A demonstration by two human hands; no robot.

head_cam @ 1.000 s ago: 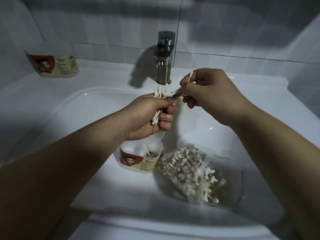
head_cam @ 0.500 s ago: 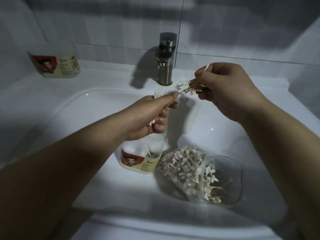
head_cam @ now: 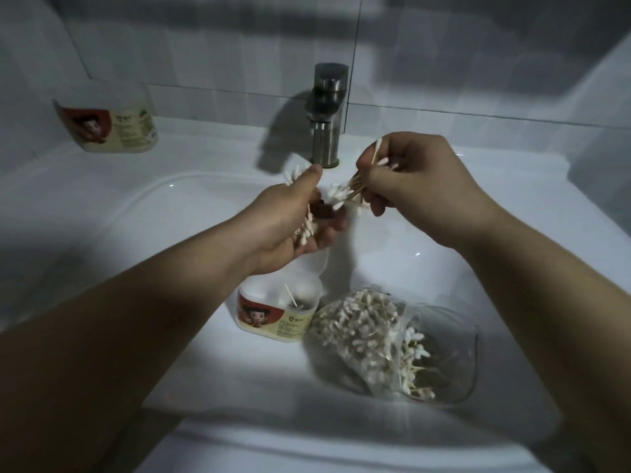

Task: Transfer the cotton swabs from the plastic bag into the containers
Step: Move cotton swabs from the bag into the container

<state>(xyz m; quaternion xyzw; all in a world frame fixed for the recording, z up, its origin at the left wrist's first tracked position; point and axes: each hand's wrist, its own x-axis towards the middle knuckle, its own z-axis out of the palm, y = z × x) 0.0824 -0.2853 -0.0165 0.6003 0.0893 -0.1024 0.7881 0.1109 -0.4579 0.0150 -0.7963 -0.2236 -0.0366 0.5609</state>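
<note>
Over the white sink basin, my left hand (head_cam: pixel 290 220) grips a bundle of cotton swabs (head_cam: pixel 305 230), their white tips sticking out above and below the fist. My right hand (head_cam: pixel 409 179) pinches a smaller bunch of swabs (head_cam: pixel 345 196), tips pointing left toward my left hand. Directly below my left hand an open labelled plastic container (head_cam: pixel 276 312) stands in the basin with one swab leaning inside. To its right lies a clear plastic bag (head_cam: pixel 392 339) holding many swabs. A second labelled container (head_cam: pixel 112 124) stands on the ledge at far left.
A metal faucet (head_cam: pixel 327 114) rises at the back of the white sink (head_cam: pixel 177 206), just behind both hands. Tiled wall surrounds the sink. The lighting is dim toward the edges.
My right hand has dropped and come left, so its bunch of swabs again nearly touches my left hand. My left hand stays above the open container, still gripping its bundle.
</note>
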